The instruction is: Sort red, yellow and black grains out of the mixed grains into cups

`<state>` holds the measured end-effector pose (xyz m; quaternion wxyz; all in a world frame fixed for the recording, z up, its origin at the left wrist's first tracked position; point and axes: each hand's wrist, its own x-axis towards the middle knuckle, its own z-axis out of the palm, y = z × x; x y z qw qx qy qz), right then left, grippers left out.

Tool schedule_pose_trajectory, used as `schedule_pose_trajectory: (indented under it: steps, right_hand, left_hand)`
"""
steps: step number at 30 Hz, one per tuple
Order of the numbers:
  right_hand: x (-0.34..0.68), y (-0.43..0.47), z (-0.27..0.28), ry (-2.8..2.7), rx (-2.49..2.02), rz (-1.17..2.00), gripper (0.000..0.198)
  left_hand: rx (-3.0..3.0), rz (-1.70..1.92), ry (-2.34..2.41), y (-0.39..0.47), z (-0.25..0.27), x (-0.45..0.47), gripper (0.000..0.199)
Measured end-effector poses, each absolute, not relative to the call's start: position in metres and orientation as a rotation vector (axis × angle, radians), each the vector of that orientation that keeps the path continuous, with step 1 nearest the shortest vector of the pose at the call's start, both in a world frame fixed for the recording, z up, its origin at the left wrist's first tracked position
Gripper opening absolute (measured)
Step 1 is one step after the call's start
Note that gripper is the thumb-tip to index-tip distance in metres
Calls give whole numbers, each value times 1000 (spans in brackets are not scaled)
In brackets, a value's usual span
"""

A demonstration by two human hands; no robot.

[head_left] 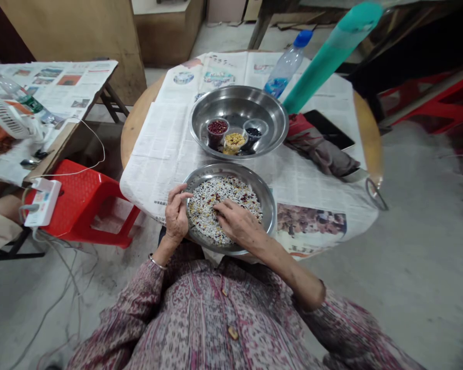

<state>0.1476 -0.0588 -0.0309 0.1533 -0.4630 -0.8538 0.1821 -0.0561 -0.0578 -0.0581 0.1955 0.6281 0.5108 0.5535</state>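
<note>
- Your right hand (pixel 237 221) bunched its fingertips in the grain mix (pixel 204 198) inside the pan (pixel 270 205); any pinch, I couldn't tell.
- Your left hand (pixel 176 213), fingers parted, touched the pan's left rim.
- Apparently you were picking through; the next move likely needed fine fingertips.
- Beyond the pan, a basin (pixel 274 110) held cups (pixel 232 150).

Cups (pixel 233 149) in the far basin (pixel 239 97), behind the near basin (pixel 269 208) of grains (pixel 205 205), on newspaper (pixel 160 139).

one head-worn view, facing forward and down, close above the table (pixel 138 121), over the wearer's chest (pixel 204 313)
</note>
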Motion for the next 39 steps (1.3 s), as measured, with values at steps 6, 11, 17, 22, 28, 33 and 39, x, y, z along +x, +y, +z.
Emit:
schedule_pose_trajectory:
  steps: [6, 11, 17, 22, 28, 33, 39]
  right_hand:
    - [126, -65, -19, -2571, -1093, 469, 21]
    - [120, -55, -23, -2625, -1168, 289, 23]
    - [154, -44, -37, -2428, -1458, 231, 23]
    - [168, -46, -36, -2367, -1574, 224, 24]
    - [162, -46, -29, -2275, -1614, 113, 24]
    - [159, -49, -32, -2302, -1634, 99, 31]
    - [147, -55, -39, -2313, -1548, 259, 22]
  left_hand:
    - [1766, 1540, 1442, -58, -58, -56, 24]
    - [1757, 1540, 1444, -58, -58, -56, 25]
    - [1729, 1561, 1414, -58, -59, -55, 24]
    - [1735, 1564, 1413, -57, -59, -56, 24]
    - [1755, 1549, 1428, -57, -58, -56, 24]
    - [1757, 1541, 1424, -58, -59, -56, 23]
    - [1752, 1537, 1442, -58, -59, -55, 23]
